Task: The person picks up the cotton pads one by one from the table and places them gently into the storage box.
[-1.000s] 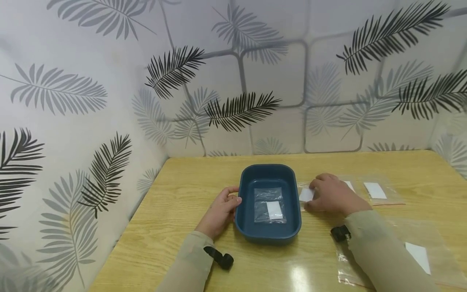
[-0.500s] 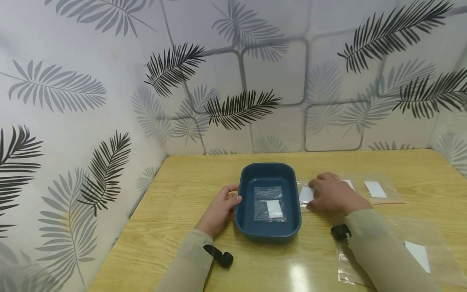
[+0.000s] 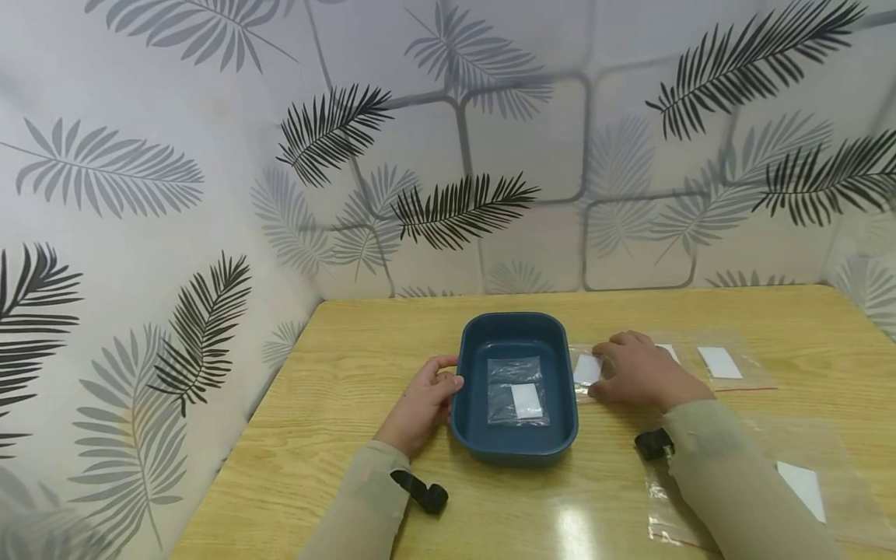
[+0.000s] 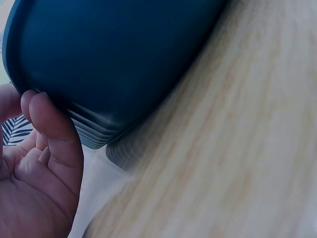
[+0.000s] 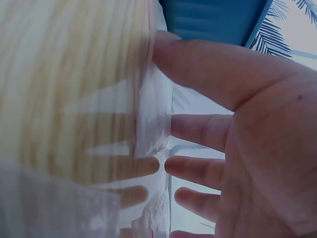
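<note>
Pinching a dark-blue, round-cornered tub (image 3: pixel 514 460) near the far edge of the wood-grain tabletop (image 3: pixel 336 365) is the left grip (image 3: pixel 423 400); the right grip (image 3: pixel 640 375), fingers plainly spread only in its wrist view, touches a transparent plastic bag (image 3: pixel 586 372) alongside.

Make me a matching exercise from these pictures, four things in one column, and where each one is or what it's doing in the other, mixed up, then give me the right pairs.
Things
1. Left hand
2. Dark blue tray
3. Right hand
4. Large clear zip bag

Places and states
A. Lies partly under the right sleeve
B. Touches a small clear bag on the table
C. Grips the tray's side
D. Has a clear bag with a white patch lying inside it

Right pairs: 1-C, 2-D, 3-B, 4-A.
</note>
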A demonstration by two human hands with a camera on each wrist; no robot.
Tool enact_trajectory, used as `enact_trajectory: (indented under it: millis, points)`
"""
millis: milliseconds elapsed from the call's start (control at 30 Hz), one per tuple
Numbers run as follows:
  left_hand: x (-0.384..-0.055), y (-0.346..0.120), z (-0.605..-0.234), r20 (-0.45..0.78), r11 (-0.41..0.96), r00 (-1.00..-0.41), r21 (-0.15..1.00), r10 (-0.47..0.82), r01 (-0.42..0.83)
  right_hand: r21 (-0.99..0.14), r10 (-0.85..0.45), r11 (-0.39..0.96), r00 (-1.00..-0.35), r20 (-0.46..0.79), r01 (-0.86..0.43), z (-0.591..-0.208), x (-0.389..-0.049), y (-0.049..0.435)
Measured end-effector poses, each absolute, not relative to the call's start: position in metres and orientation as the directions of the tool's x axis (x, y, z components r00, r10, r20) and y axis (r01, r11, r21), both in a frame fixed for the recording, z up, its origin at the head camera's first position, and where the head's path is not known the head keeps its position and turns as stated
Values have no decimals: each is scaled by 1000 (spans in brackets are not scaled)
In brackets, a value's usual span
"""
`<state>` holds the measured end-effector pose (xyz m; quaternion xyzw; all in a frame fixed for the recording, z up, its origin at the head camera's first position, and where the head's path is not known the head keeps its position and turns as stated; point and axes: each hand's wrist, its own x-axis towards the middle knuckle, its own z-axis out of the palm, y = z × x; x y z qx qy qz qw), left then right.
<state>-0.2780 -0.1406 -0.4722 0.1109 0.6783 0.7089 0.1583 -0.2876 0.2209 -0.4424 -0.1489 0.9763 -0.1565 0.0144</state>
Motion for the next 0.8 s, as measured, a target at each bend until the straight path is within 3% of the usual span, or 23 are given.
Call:
enact_trajectory:
  millis: [800]
  points:
    - [-278,-140,-472,-66,-35,-923,996,379,-86,-288,-307,911,-952,1,-294,-438,-285,220]
